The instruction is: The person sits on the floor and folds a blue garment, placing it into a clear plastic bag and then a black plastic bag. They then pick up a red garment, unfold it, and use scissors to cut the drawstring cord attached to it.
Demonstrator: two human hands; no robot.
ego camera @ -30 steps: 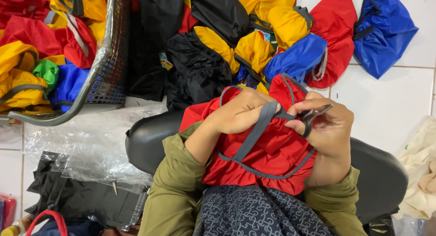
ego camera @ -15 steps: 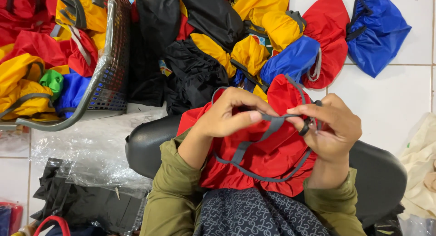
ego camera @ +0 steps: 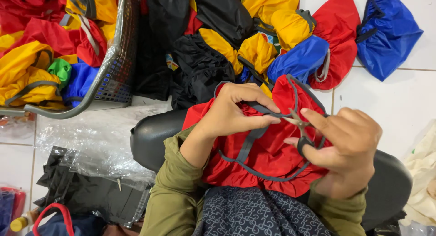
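A red fabric cover [ego camera: 268,159] with grey elastic trim and a grey strap [ego camera: 249,143] lies on my lap. My left hand [ego camera: 236,111] pinches the grey trim near the cover's top edge. My right hand [ego camera: 347,147] holds small scissors [ego camera: 299,127], a finger through the dark loop, with the blades pointing left at the trim beside my left fingertips.
A pile of yellow, black, blue and red fabric covers [ego camera: 254,41] lies on the white tile floor ahead. A grey basket [ego camera: 109,68] at the left holds more covers. Clear plastic bags [ego camera: 91,140] and black folded items [ego camera: 86,199] lie at lower left. A black cushion [ego camera: 150,140] is under me.
My right hand has moved down and to the right and turned the scissors' blades toward the trim. My left hand has shifted its pinch along the grey trim.
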